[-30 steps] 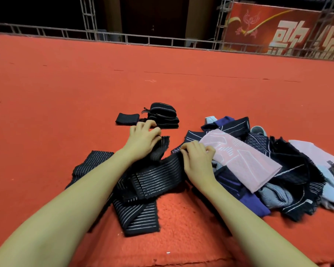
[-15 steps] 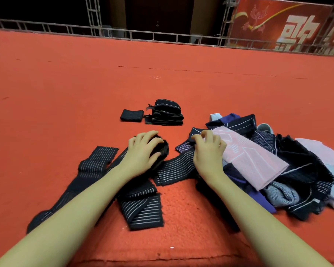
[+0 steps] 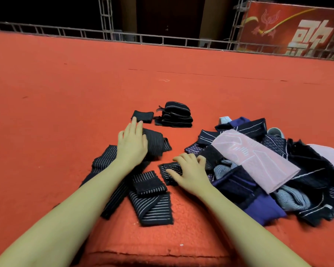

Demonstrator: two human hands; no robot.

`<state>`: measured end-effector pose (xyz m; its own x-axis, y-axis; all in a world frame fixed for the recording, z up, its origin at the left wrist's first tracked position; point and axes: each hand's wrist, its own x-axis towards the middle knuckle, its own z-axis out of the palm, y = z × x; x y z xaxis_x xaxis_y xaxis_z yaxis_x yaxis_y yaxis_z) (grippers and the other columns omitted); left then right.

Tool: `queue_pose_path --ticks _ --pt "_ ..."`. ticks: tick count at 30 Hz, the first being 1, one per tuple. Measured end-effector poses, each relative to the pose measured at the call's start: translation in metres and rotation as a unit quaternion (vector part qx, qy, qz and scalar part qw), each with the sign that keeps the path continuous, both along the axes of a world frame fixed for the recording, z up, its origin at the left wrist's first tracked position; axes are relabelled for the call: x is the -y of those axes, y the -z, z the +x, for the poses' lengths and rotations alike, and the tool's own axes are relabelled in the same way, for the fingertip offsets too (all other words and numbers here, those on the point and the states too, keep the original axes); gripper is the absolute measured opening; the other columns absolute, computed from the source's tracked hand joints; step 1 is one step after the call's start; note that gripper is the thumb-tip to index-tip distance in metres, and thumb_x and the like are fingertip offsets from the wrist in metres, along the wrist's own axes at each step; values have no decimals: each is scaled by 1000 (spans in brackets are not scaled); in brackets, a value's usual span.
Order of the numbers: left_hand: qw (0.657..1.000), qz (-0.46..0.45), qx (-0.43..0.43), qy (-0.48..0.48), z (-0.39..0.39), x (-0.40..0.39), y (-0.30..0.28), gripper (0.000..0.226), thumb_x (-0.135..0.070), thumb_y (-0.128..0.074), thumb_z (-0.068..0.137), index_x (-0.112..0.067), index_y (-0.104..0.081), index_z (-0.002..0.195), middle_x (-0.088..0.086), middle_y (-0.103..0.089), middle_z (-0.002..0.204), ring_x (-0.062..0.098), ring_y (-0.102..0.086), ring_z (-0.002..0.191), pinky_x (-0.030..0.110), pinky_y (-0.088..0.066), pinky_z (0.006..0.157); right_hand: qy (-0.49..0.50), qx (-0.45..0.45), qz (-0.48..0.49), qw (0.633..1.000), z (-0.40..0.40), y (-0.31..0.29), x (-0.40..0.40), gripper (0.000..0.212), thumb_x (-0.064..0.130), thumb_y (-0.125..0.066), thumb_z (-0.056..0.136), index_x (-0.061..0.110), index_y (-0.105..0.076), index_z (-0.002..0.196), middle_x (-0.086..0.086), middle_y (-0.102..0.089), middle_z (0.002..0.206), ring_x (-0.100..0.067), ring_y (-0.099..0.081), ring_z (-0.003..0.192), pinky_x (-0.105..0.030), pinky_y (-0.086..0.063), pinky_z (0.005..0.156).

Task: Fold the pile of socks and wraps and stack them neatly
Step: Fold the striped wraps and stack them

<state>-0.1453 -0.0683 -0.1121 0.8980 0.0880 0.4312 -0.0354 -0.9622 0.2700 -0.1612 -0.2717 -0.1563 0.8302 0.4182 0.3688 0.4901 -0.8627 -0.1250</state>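
Observation:
A long black wrap with thin white stripes (image 3: 152, 204) lies crumpled on the red carpet in front of me. My left hand (image 3: 132, 144) lies flat with straight fingers on its folded far end (image 3: 156, 141). My right hand (image 3: 189, 170) presses another short striped piece of wrap (image 3: 167, 170), fingers bent over it. To the right sits the unsorted pile (image 3: 268, 170) of dark, purple and grey socks and wraps, with a pink cloth (image 3: 252, 158) on top. Farther off stand a stack of folded black wraps (image 3: 176, 117) and one small folded black piece (image 3: 144, 116).
Red carpet (image 3: 66, 93) stretches all around, with a raised fold of it near me. A metal rail (image 3: 162, 40) and truss posts edge the far side, with a red banner (image 3: 297, 29) at the back right.
My left hand moved forward and flattened on the folded end of the wrap. My right hand drew back from the pile's edge and came down on a short striped piece.

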Motion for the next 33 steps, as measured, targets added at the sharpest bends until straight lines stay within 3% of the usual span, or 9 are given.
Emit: queue_pose_path --ticks 2,3,6,8,9,14,17,28,33 --pt "993 17 72 88 -6 1 1 54 -32 -30 97 -14 -30 148 10 -19 158 26 -24 142 44 -23 109 8 -27 -27 999 -1 0 -2 81 74 -16 73 23 -58 118 7 -59 114 -18 -48 111 -37 -15 90" --pt "987 60 62 134 -9 2 3 56 -38 -24 95 -19 -33 148 6 -21 157 26 -23 143 45 -22 109 10 -29 -40 999 -2 1 -3 82 76 -14 70 23 -57 116 8 -59 114 -17 -49 111 -37 -15 90" --pt "957 204 -134 157 -12 4 14 54 -47 -14 100 -29 -29 148 -3 -15 159 18 -9 146 43 -6 114 20 -21 -59 998 -5 9 -4 78 72 -13 69 22 -58 109 8 -61 111 -18 -51 108 -37 -15 89" --pt "938 210 -245 126 -13 4 21 50 -45 -18 102 -28 -31 147 -3 -18 159 17 -8 146 44 -1 115 18 -2 -43 999 -8 9 -5 69 63 -13 72 19 -60 99 5 -64 104 -20 -55 102 -38 -16 88" --pt "940 194 -251 128 -15 4 26 50 -46 -18 102 -28 -33 146 -4 -21 158 16 -11 146 44 -1 115 20 5 -37 999 -10 7 -6 62 57 -14 75 18 -60 92 4 -65 99 -22 -57 98 -37 -17 87" --pt "951 93 -171 240 -37 -4 49 76 -74 -2 81 -42 -40 140 -15 -24 155 8 -13 144 30 -3 109 37 27 5 999 -8 16 -10 24 33 -38 81 19 -53 69 2 -64 71 -24 -61 73 -37 -20 77" --pt "946 90 -157 269 -46 -2 53 76 -67 4 82 -43 -35 142 -19 -20 155 4 -13 143 25 -3 106 48 49 48 997 -10 31 -10 15 31 -55 77 20 -52 66 6 -60 65 -21 -61 67 -35 -20 70" --pt "948 83 -141 274 -49 4 62 77 -64 -1 83 -35 -49 136 -18 -36 148 2 -25 140 31 -6 109 128 101 234 958 -13 30 -8 25 28 -37 88 14 -55 80 0 -59 76 -24 -57 68 -32 -20 74" --pt "962 56 -58 259 -51 -2 70 60 -56 -18 92 -31 -65 121 -11 -55 135 10 -45 129 29 -16 99 69 182 182 964 -18 29 -13 21 31 -50 86 16 -62 78 6 -65 88 -17 -58 77 -32 -23 79"
